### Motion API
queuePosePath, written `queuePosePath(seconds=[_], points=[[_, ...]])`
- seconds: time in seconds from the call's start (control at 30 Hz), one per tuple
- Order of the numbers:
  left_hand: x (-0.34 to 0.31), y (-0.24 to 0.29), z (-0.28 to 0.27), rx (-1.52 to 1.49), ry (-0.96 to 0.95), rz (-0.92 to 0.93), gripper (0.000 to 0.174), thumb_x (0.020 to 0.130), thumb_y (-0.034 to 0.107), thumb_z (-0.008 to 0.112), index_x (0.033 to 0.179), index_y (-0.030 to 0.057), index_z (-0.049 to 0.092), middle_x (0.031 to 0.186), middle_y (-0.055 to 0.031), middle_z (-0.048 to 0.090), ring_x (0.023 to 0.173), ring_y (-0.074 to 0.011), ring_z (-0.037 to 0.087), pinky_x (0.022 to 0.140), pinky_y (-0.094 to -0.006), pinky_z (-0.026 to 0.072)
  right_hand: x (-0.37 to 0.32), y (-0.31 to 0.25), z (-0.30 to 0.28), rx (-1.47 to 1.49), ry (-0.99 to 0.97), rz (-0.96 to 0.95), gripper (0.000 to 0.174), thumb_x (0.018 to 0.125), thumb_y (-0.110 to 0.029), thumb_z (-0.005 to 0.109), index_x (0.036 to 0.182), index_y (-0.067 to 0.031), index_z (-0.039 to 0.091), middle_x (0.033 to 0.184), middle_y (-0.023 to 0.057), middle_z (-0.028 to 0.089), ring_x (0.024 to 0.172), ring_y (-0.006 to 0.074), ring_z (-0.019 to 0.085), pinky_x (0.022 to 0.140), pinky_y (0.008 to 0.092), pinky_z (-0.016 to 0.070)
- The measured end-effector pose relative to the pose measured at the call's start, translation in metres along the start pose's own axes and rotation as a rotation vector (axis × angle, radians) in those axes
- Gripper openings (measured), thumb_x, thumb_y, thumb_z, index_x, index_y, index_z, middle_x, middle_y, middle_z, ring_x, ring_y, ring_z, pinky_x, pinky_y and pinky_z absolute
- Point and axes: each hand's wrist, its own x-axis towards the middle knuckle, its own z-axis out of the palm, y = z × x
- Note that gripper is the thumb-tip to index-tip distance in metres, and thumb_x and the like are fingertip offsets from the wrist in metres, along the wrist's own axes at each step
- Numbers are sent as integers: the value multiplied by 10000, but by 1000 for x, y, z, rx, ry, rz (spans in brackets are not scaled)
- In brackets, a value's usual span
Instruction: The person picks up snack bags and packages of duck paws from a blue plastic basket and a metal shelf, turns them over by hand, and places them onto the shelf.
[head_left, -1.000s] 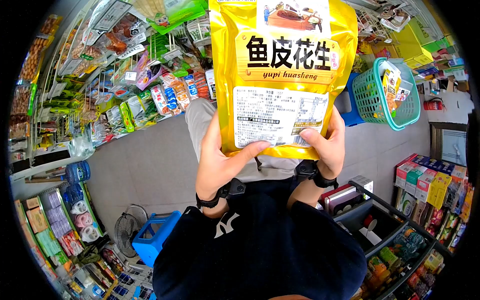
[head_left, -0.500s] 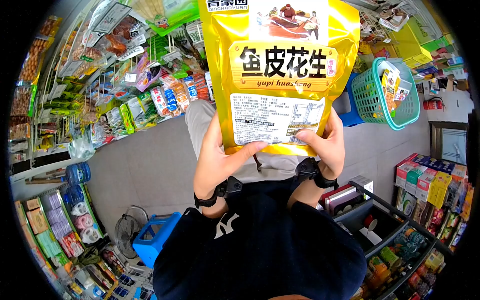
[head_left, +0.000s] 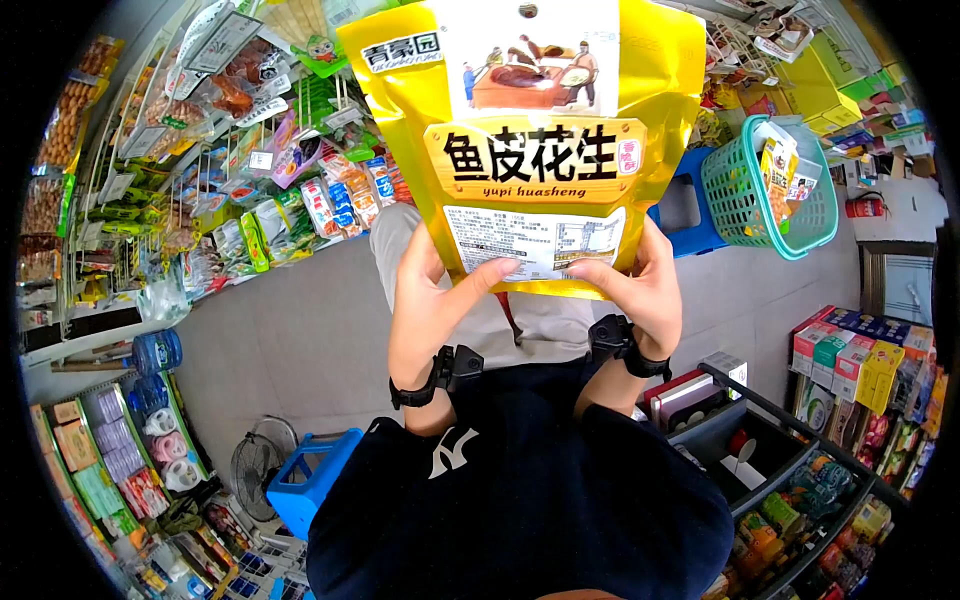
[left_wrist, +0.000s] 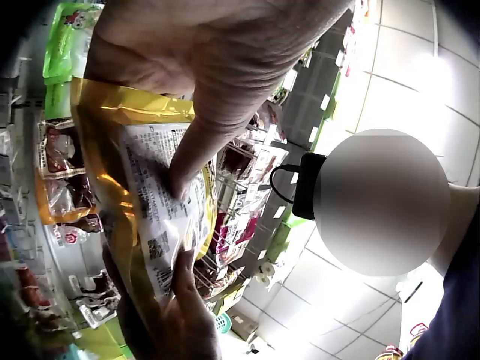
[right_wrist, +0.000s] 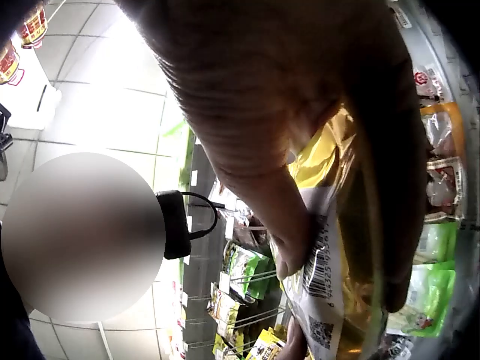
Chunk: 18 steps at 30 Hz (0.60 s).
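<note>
A yellow foil snack bag [head_left: 530,150] with large black characters and "yupi huasheng" printed on it is held up in front of the body. My left hand [head_left: 430,310] grips its lower left side, thumb across the white label. The right hand [head_left: 645,300] holds the lower right corner, its thumb pressing the label near the bottom edge. In the left wrist view the bag [left_wrist: 142,195] bulges between both hands. A barcode shows beside the right thumb on the bag [right_wrist: 322,277] in the right wrist view. The fingers behind the bag are mostly hidden in the head view.
Hanging snack packs [head_left: 250,230] fill the rack at left. A green basket [head_left: 770,190] with packages in it rests on a blue stool [head_left: 690,215] at right. Behind the body are a fan [head_left: 260,465], another blue stool [head_left: 315,475] and a dark shelf unit [head_left: 760,440].
The bag has shifted left and tipped, so its top edge with the hanging hole and brand name now shows. Both hands keep their grip on its lower part.
</note>
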Motion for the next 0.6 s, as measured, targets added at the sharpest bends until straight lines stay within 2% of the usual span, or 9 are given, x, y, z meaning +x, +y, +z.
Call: queuePosePath(seconds=[0.4, 0.6], points=[[5, -6, -5, 3, 9, 10, 442, 745, -8, 666, 1128, -32, 446, 1068, -129, 581, 970, -179, 565, 852, -306, 442, 4, 3, 3, -67, -6, -35, 397, 705, -83, 729, 1038, 24, 542, 919, 104, 653, 830, 144, 620, 733, 270, 478], [5, -6, -4, -11, 37, 34, 417, 739, -18, 677, 1104, -24, 474, 1036, -112, 600, 949, -160, 577, 836, -287, 450, 5, 3, 3, -78, -13, -6, 351, 711, -99, 724, 996, 30, 563, 905, 105, 656, 810, 139, 619, 715, 265, 477]])
